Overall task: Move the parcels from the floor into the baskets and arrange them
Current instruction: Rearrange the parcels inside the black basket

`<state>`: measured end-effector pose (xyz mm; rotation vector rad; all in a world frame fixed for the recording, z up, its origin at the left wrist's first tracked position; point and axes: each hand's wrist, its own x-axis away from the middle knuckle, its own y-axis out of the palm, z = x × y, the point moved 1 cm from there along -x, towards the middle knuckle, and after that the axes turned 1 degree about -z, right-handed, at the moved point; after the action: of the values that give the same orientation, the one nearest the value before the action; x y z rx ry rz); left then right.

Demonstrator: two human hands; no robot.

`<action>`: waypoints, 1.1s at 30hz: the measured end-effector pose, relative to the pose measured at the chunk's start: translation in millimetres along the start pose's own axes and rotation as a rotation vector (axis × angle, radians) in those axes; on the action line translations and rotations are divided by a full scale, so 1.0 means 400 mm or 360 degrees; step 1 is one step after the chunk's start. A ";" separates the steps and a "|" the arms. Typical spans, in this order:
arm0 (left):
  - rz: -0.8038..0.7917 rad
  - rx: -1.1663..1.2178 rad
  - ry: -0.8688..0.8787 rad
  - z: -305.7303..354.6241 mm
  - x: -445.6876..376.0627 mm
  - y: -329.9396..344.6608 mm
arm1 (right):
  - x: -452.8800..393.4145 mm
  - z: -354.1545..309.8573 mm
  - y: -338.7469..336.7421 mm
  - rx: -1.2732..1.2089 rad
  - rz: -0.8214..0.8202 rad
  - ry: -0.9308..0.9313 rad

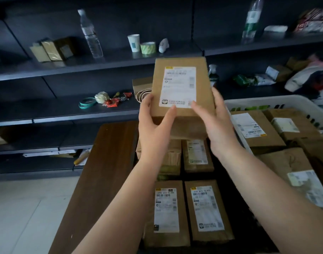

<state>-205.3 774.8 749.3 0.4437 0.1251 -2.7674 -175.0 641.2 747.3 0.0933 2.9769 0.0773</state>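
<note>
Both hands hold one parcel (182, 88) up in the air, its labelled face toward the camera and its long axis running upright; the left hand (154, 123) grips the lower left edge with the thumb laid across the front, and the right hand (214, 121) grips the lower right edge the same way; neither hand is nearer, since they share the bottom end; directly below lie the stacked parcels (186, 208) in a dark container beside the tabletop (105, 162); the white basket (263, 101) with more parcels sits just to the right, on the right hand's side; lowering the parcel flat likely means tipping its top end forward.
</note>
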 end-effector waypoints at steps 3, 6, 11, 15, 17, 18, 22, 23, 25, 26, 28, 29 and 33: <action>-0.0185 -0.0108 -0.0016 -0.010 0.017 0.065 | 0.001 0.002 -0.096 0.0119 0.0215 -0.0091; -0.0316 -0.0145 -0.0122 -0.062 0.069 0.125 | 0.017 0.043 -0.156 0.0315 0.0289 -0.0041; -0.0209 -0.0133 -0.0293 -0.158 0.135 0.138 | 0.049 0.131 -0.175 0.0494 0.0004 0.0180; -0.0269 -0.0441 -0.0033 -0.193 0.140 0.143 | 0.047 0.168 -0.197 0.0946 -0.0252 0.0360; -0.0379 -0.0646 -0.0068 -0.217 0.133 0.163 | 0.035 0.193 -0.201 0.1229 -0.0287 0.0327; -0.0426 -0.0737 -0.0149 -0.233 0.127 0.174 | 0.026 0.213 -0.194 0.1336 -0.0318 0.0305; -0.0791 -0.1261 -0.0591 -0.315 0.103 0.202 | -0.017 0.324 -0.125 0.1838 -0.0559 0.0533; -0.0903 -0.1394 -0.0634 -0.333 0.103 0.203 | -0.021 0.352 -0.107 0.1916 -0.0592 0.0576; -0.0990 -0.1429 -0.0628 -0.350 0.105 0.206 | -0.035 0.392 -0.087 0.2001 -0.0596 0.0549; -0.0976 -0.1326 -0.0600 -0.344 0.107 0.205 | -0.044 0.404 -0.087 0.2041 -0.0596 0.0550; -0.0904 -0.1021 -0.0397 -0.304 0.119 0.188 | -0.063 0.416 -0.100 0.2146 -0.0635 0.0548; -0.0846 -0.0878 -0.0205 -0.273 0.129 0.168 | -0.074 0.418 -0.106 0.2187 -0.0651 0.0508; -0.0242 -0.0845 0.0724 -0.172 0.139 0.033 | -0.081 0.376 -0.085 0.1830 -0.0446 0.0071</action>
<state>-230.9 754.7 666.0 0.9252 1.0040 -2.5711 -120.6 612.2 602.4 -0.1917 2.6040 -1.6256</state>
